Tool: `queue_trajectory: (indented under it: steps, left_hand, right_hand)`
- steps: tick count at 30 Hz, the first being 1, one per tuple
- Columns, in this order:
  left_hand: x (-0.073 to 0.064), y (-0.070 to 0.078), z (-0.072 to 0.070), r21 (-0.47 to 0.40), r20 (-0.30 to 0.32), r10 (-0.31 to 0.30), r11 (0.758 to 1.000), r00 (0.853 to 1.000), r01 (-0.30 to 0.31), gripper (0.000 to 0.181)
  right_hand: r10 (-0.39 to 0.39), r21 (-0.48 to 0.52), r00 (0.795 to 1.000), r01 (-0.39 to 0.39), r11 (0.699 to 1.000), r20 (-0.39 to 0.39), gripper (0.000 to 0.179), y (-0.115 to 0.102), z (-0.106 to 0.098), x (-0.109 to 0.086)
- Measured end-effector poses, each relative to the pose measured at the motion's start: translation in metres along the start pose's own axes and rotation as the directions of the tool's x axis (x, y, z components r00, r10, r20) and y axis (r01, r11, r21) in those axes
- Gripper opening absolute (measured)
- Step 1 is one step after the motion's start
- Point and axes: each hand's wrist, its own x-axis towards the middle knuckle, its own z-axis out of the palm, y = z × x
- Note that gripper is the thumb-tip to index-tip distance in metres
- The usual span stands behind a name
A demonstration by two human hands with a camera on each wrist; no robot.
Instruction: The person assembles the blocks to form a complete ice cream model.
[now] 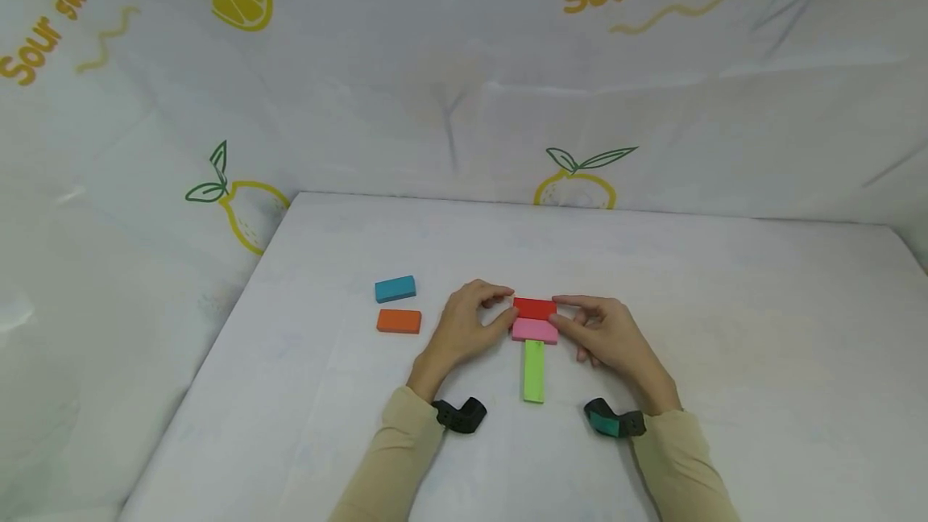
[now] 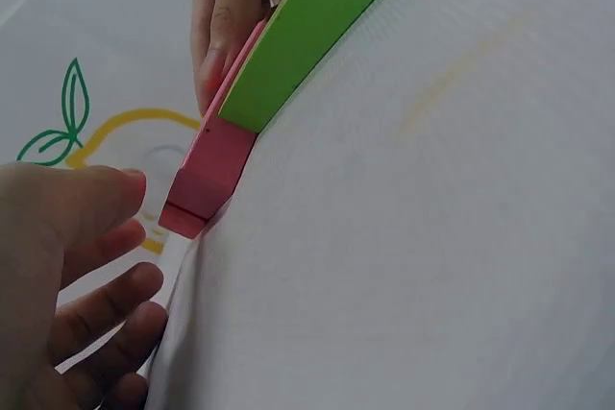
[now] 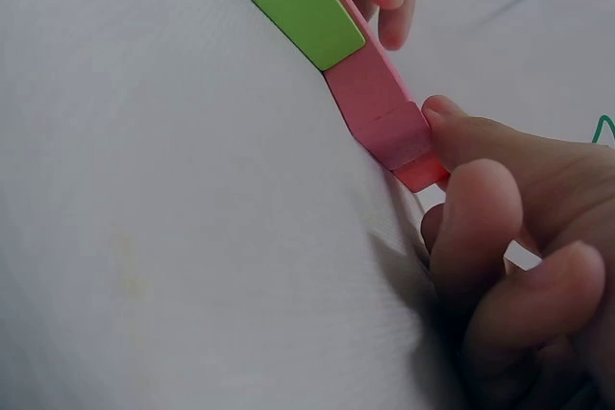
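In the head view a red block (image 1: pixel 534 308) lies against the far side of a pink block (image 1: pixel 535 330). A light green block (image 1: pixel 533 371) runs lengthwise toward the person from the pink one. My right hand (image 1: pixel 607 334) holds the red block's right end between thumb and index finger. Beside its left end is my left hand (image 1: pixel 466 322), thumb and index finger curved apart. The left wrist view shows a small gap between the left fingers (image 2: pixel 106 204) and the blocks. Most of the red block is hidden behind the pink one in both wrist views.
To the left lie a blue block (image 1: pixel 395 289) and, nearer, an orange block (image 1: pixel 399 321). White cloth covers the table (image 1: pixel 725 304). Behind it hangs a lemon-printed sheet (image 1: pixel 406 119). Dark devices are strapped to the left wrist (image 1: pixel 461 416) and right wrist (image 1: pixel 612 419).
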Motion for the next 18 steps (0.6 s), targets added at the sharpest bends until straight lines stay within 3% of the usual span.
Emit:
queue_trajectory:
  steps: [4,13,18]
  left_hand:
    - [0.000,0.002,-0.011,-0.020,0.035,-0.017,1.000,0.999,0.018,0.033]
    - [-0.002,-0.001,-0.049,-0.068,0.091,0.061,0.996,0.994,-0.055,0.034]
    - [-0.006,-0.004,-0.068,-0.105,0.114,0.048,0.994,0.992,-0.036,0.035]
  right_hand:
    - [0.001,0.001,1.000,-0.001,1.000,0.004,0.047,0.000,0.000,0.000]
    - [-0.003,0.008,1.000,0.003,1.000,0.003,0.048,0.000,-0.001,0.000]
    - [-0.014,0.011,1.000,0.014,1.000,-0.001,0.048,0.001,-0.001,-0.001]
